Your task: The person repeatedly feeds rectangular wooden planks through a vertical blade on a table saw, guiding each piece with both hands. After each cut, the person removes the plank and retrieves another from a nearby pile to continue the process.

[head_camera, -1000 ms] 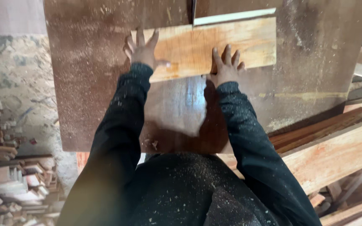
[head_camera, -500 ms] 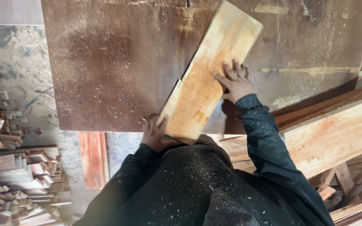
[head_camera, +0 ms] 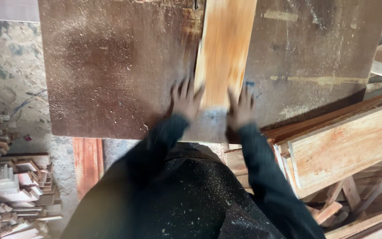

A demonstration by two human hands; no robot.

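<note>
The pale wooden board (head_camera: pixel 224 53) lies flat on the dusty brown worktop (head_camera: pixel 111 66), its long axis running straight away from me, near end just ahead of my chest. My left hand (head_camera: pixel 186 98) sits at the board's near left corner, my right hand (head_camera: pixel 241 107) at the near right corner, equally close. Both are spread, fingers splayed against the board's end and edges; blur hides whether either actually grips. Stacked planks (head_camera: pixel 345 146) lie to my right.

dusty brown saw table (head_camera: pixel 111 75), pale wooden plank (head_camera: pixel 224 48) lying lengthwise on it, sawdust scattered
</note>
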